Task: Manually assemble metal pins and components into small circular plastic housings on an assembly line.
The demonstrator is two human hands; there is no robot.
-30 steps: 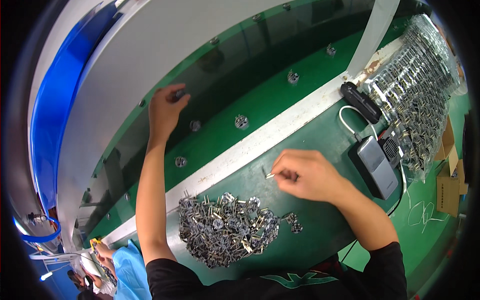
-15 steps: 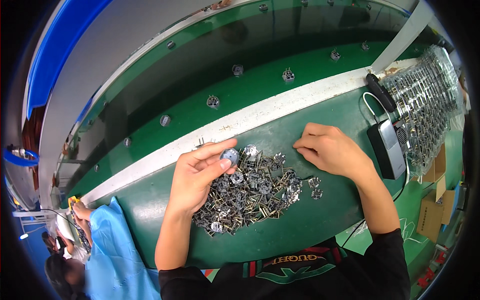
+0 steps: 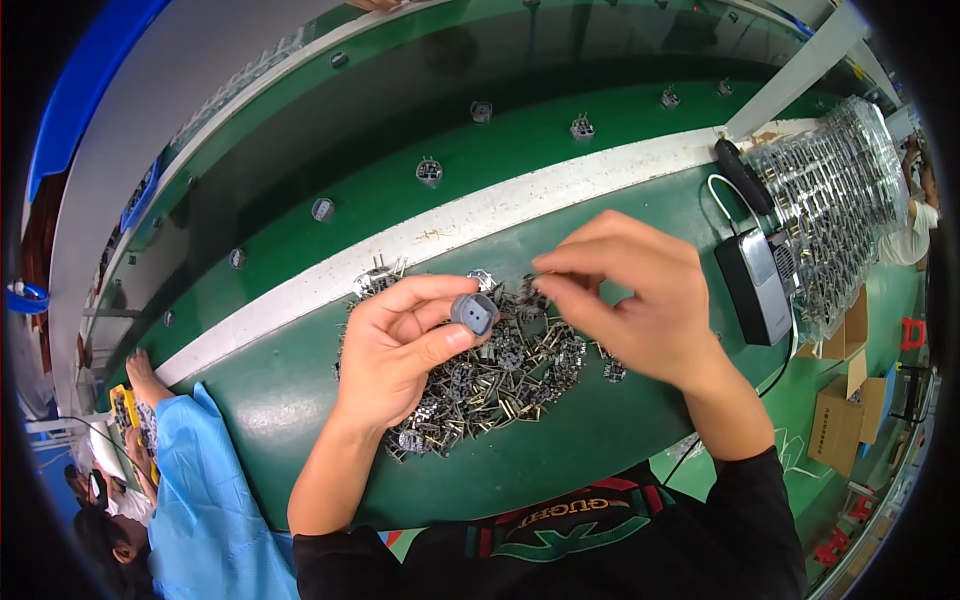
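Observation:
My left hand (image 3: 392, 345) pinches a round grey plastic socket housing (image 3: 474, 316) between thumb and fingers. Its face with small holes is turned up toward me. My right hand (image 3: 645, 295) is at the far right side of the pile, thumb and forefinger closed at a small dark part (image 3: 531, 291) with metal bits; its exact shape is blurred. Below and between both hands lies a heap of small electrical parts (image 3: 500, 385) with dark bodies and brass-coloured pins. Several more pinned pieces (image 3: 372, 282) lie behind my left hand.
Beyond a white rail (image 3: 440, 232), a green conveyor belt (image 3: 380, 190) carries spaced-out socket parts. A black-and-silver box with a cable (image 3: 755, 285) and a stack of clear trays of parts (image 3: 835, 200) stand at right. A person in blue (image 3: 205, 490) works at left.
My right hand has moved left over the pile, its fingertips now at a small part. The left hand has tilted the grey housing, showing its holes more plainly. The view has shifted slightly.

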